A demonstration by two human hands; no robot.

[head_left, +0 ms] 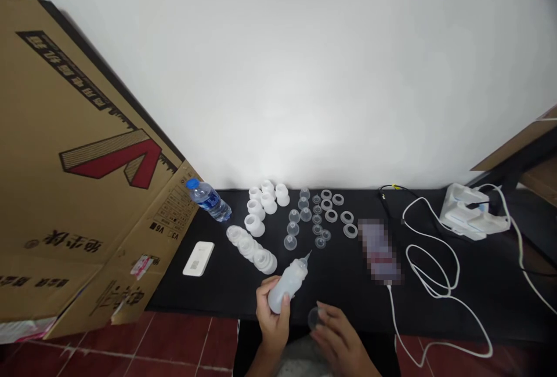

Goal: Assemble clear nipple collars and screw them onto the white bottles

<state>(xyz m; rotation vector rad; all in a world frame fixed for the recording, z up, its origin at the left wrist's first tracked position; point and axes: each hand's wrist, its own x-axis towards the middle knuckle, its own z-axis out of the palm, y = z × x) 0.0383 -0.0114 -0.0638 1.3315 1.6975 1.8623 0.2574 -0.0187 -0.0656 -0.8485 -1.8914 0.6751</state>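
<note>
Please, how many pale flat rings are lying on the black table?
6 rings: three in a left column, three in a right column, beside the small clear discs. None seems hidden.

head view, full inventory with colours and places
table: 1, black, centre
wall: 1, white, behind
floor: 1, red, below
box: 1, brown, left
water bottle: 1, clear, near box
slab: 1, white, near box
cups: about 6, white, back
discs: several, white, before cups
domes: 6, clear, middle
nozzles: 6, clear, beside domes
rings: 6, whitish, beside nozzles
phone: 1, pixelated, right
cables: several, mostly white, right
dock: 1, white, right
panels: some, brown, right
bottle: 1, whitish, front
cap: 1, clear, front
left hand: 1, holding bottle
right hand: 1, holding cap
</note>
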